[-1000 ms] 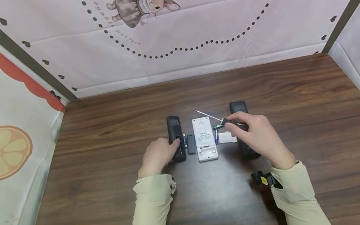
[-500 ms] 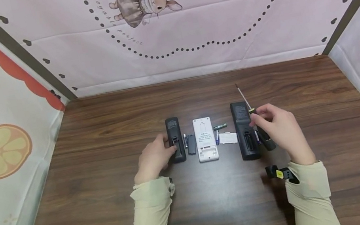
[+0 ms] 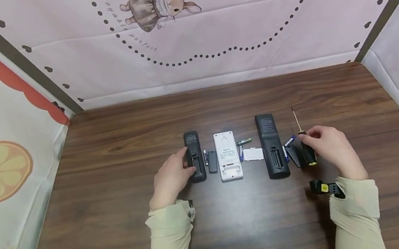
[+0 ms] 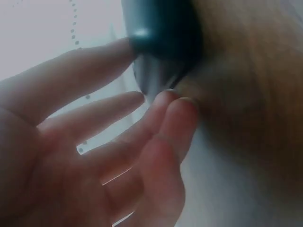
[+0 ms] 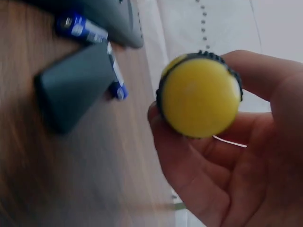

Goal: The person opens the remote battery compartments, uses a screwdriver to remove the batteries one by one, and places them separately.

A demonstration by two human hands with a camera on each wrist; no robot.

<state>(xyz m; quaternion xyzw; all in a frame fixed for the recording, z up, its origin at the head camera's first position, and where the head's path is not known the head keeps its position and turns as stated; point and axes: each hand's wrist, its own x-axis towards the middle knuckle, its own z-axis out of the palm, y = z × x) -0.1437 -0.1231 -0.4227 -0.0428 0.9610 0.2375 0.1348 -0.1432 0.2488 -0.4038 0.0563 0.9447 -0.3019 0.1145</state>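
In the head view my left hand [image 3: 169, 181] lies at the left edge of a small black remote control [image 3: 192, 141], its battery bay uncovered. The thumb touches the remote; the left wrist view is blurred, but shows fingers [image 4: 163, 184] bent loosely near its end. My right hand [image 3: 335, 149] pinches a screwdriver [image 3: 309, 154] by its black-and-yellow handle, shaft pointing away from me. The right wrist view shows the handle's yellow butt end [image 5: 201, 99] between thumb and fingers. Beside it lie a dark battery cover [image 5: 73, 90] and blue-and-white batteries [image 5: 80, 28].
A white remote control [image 3: 225, 146], bay uncovered, lies mid-table. A larger black remote control [image 3: 269, 139] lies right of it. Between the remotes are a grey cover [image 3: 212, 161], a white cover [image 3: 253, 153] and several batteries [image 3: 244, 141]. Fabric walls [image 3: 207, 29] bound the wooden table [image 3: 235, 234].
My right hand has carried the screwdriver rightward from over the larger black remote to its right side, uncovering it; the shaft now points away from me. My left hand stays at the small remote.
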